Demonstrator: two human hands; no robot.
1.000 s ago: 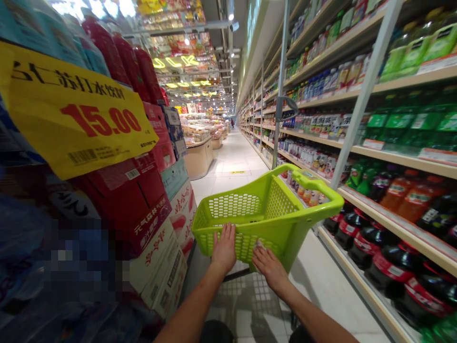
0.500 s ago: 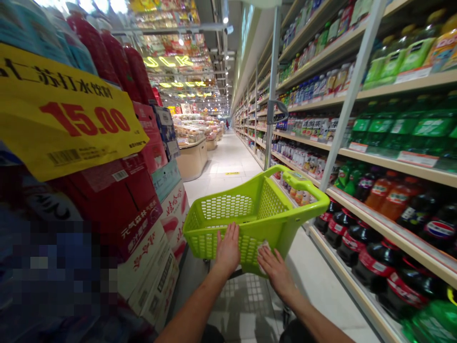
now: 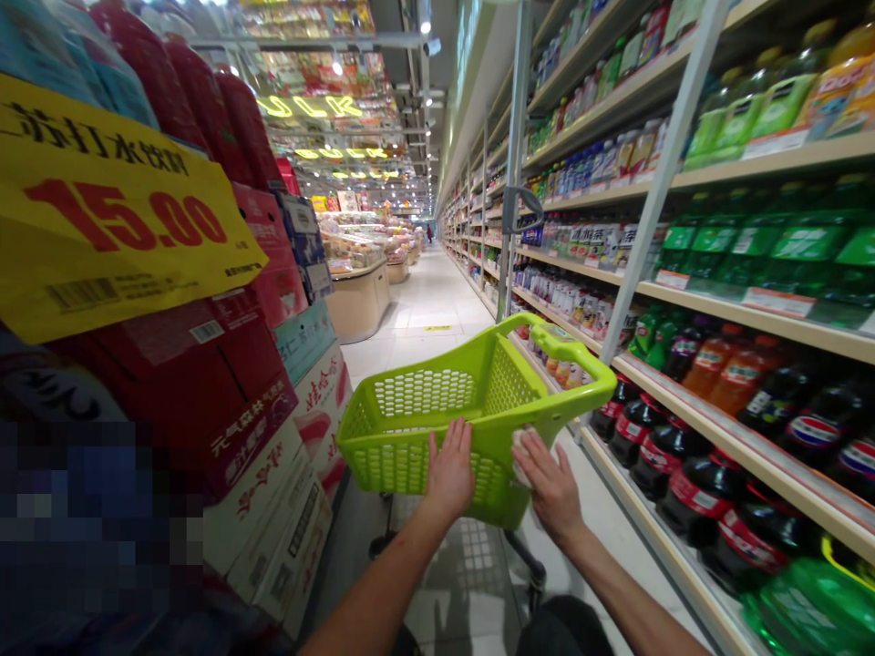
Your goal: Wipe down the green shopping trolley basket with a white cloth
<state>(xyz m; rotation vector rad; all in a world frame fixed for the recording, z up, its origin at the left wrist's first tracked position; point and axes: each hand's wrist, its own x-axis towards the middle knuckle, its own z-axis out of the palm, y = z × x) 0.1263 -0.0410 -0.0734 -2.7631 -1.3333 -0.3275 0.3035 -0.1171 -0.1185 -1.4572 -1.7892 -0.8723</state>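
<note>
Most of the pale wipe (image 3: 519,446) is hidden under the right hand (image 3: 552,481), so its shape is hard to make out, and the underside of the green cart (image 3: 496,451) shows only in part. The left hand (image 3: 451,469) lies open on the cart's near wall, fingers straight and close together, tips up at the rim (whether they hook over it, I cannot tell). The right hand, fingers slightly bent, thumb apart, holds the wipe against that wall farther right. Bright and slotted, the cart stands between stacked cartons (image 3: 205,387) on the left and drink shelves (image 3: 752,321) on the right
</note>
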